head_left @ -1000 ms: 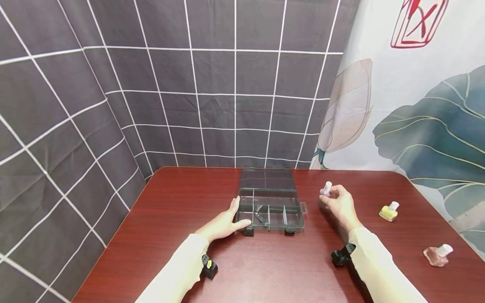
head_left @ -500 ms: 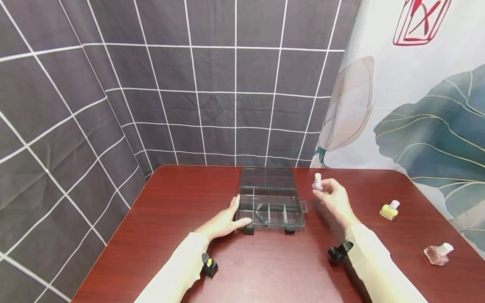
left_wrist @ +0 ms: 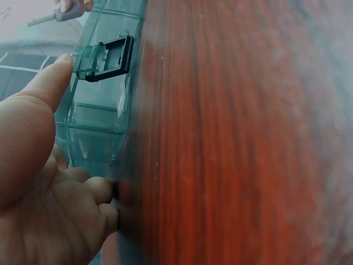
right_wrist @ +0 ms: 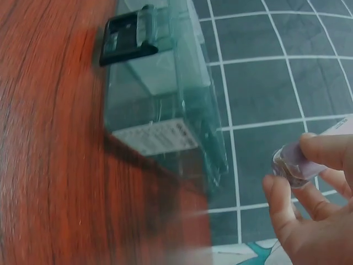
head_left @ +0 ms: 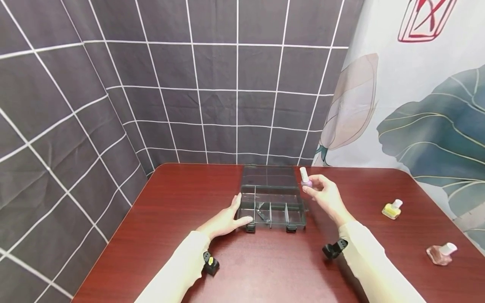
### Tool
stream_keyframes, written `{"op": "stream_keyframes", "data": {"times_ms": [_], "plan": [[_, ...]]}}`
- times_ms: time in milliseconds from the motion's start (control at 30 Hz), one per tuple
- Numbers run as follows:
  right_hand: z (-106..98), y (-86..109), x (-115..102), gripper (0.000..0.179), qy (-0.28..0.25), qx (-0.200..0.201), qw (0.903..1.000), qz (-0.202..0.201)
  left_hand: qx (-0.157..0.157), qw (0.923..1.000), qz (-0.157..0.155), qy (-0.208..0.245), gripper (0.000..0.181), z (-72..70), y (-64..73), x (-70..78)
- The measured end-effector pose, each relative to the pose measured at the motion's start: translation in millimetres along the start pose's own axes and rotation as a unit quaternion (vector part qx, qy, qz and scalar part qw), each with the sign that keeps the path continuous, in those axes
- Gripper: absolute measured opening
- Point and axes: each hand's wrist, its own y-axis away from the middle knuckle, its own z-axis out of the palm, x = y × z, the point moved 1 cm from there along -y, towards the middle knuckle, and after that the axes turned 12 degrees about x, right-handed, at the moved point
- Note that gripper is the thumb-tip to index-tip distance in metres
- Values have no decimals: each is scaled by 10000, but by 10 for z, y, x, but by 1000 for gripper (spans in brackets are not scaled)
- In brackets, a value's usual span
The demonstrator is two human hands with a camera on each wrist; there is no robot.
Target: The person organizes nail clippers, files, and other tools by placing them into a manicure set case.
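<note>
A clear grey-green plastic organizer box [head_left: 270,198] stands with its lid [head_left: 269,176] raised at the back, its compartments split by thin dividers. My left hand [head_left: 227,216] rests against the box's left side, fingers along the wall and straight thumb at the front edge near a black latch [left_wrist: 113,58]. Just right of the box, my right hand [head_left: 327,195] pinches a nail polish bottle [head_left: 306,183] with lilac polish and a white cap, held above the table. In the right wrist view, thumb and fingers grip the bottle [right_wrist: 292,165], partly covering it.
At the right of the red-brown table [head_left: 265,265] stand a yellow nail polish bottle [head_left: 391,211] and a pinkish-brown one [head_left: 439,255]. A small grey object [head_left: 261,214], kind unclear, lies inside the box. A dark grid-patterned curtain [head_left: 212,105] hangs behind the table.
My right hand has carried the lilac nail polish bottle leftward and slightly up, closer to the box. The left hand has stayed on the box's side.
</note>
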Motion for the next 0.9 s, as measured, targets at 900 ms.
{"op": "stream_keyframes", "data": {"times_ms": [900], "plan": [[572, 41, -146, 27, 286, -864, 9897, -1106, 83, 9999, 31, 100, 95, -6, 20, 26]]}}
